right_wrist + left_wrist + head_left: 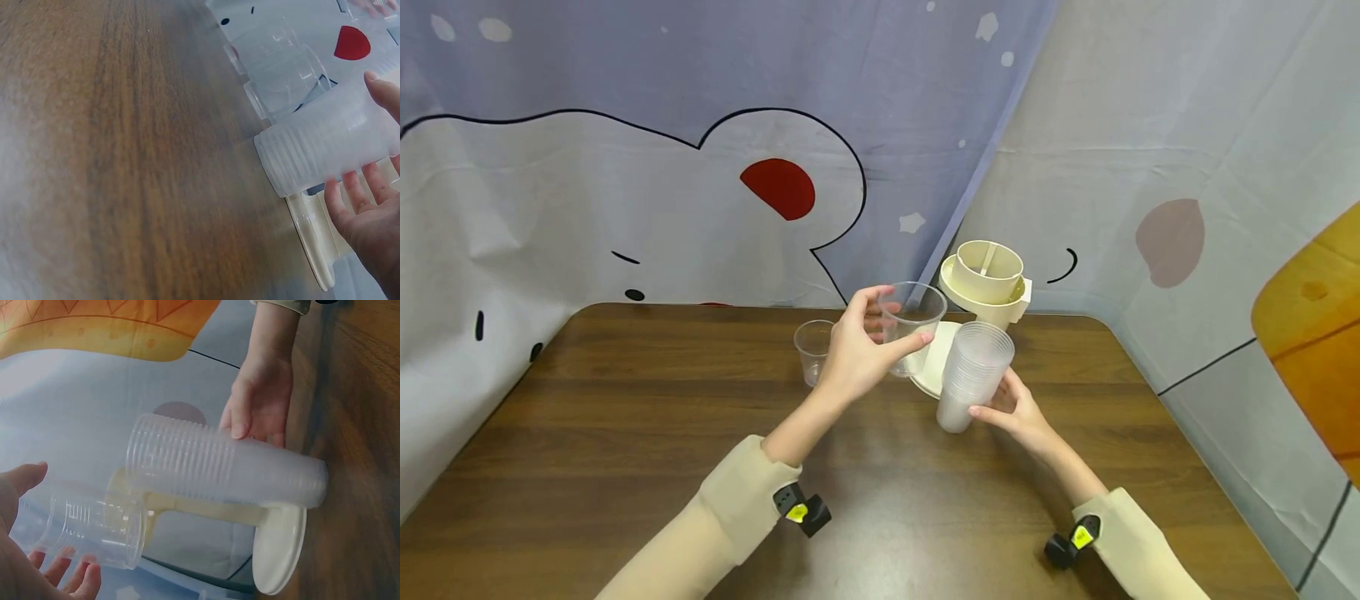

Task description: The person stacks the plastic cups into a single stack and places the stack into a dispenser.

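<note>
Raised above the table, a clear plastic cup [913, 310] sits between the thumb and fingers of my left hand [867, 348], which holds it round its side. My right hand [1017, 410] grips a tall stack of nested cups [976, 367] by its lower part, close to the tabletop. The stack tilts slightly, and its rim is just right of the held cup. In the left wrist view the stack [206, 459] is beside the held cup [87, 528]. Another clear cup [812, 346] stands on the table behind my left wrist. The right wrist view shows clear cups [294, 75] overlapping there.
Behind the stack stands a cream-coloured holder with a round ring top [988, 275] and a pale round base [934, 367]. The brown wooden table [880, 517] ends at a printed curtain [625, 208] along the back and right.
</note>
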Available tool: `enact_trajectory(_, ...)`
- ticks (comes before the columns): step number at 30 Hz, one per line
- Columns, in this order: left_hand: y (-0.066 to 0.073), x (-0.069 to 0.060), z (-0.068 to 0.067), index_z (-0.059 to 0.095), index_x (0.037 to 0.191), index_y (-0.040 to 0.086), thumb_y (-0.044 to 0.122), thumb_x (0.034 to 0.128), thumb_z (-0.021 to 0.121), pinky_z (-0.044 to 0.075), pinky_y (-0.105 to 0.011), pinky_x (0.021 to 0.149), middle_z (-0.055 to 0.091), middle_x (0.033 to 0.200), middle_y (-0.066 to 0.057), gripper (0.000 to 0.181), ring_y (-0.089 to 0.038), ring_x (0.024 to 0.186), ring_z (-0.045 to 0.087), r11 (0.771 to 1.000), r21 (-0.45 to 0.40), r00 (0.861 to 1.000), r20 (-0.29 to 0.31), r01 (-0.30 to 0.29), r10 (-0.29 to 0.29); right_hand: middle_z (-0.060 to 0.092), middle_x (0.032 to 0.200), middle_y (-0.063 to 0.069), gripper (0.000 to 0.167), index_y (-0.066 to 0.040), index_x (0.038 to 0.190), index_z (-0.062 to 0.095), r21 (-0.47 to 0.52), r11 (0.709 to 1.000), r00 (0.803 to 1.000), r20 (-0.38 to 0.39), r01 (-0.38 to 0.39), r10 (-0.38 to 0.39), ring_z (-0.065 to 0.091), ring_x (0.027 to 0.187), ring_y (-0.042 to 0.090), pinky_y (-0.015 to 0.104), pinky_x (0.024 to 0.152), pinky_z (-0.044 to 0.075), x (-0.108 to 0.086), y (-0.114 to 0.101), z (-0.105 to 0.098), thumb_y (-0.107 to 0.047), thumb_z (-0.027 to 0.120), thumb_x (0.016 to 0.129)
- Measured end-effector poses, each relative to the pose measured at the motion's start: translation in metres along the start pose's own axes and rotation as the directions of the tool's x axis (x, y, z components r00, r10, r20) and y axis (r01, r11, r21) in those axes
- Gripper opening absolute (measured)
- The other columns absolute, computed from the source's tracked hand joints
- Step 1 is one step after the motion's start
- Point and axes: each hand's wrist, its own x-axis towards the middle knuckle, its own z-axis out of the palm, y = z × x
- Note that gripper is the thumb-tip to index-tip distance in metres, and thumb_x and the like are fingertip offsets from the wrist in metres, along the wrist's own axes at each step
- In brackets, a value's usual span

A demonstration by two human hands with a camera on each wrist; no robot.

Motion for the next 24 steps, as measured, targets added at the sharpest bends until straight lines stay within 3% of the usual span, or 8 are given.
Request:
enact_trajectory(17,0.020,0.008,0.009,0.051,0.132,0.015,0.028,0.0742,0.082,0.052,-0.038,0.088,0.066,0.118,-0.003,0.067,-0.021,0.103,0.062,0.997,-0.018,0.996,0.032,-0.077,0.078,0.053,0.129,-0.012,0.080,-0.008,0.148,0.027,0.004,1.000,1.000,-0.005,-0.015,0.015,0.057,0.116,0.003,0.022,0.093,0.050,0.001,0.001,0.000,0.002,0.069,0.081)
enact_trajectory(24,0.030,0.009,0.015,0.052,0.132,0.022,0.030,0.0735,0.083,0.053,-0.035,0.085,0.065,0.117,0.002,0.066,-0.017,0.102,0.062,0.998,-0.017,0.997,0.048,-0.067,0.068,0.052,0.130,-0.012,0.080,-0.009,0.149,0.026,-0.011,1.000,1.000,-0.004,-0.023,0.023,0.057,0.115,0.003,0.022,0.094,0.050,-0.001,0.001,-0.001,0.002,0.069,0.082)
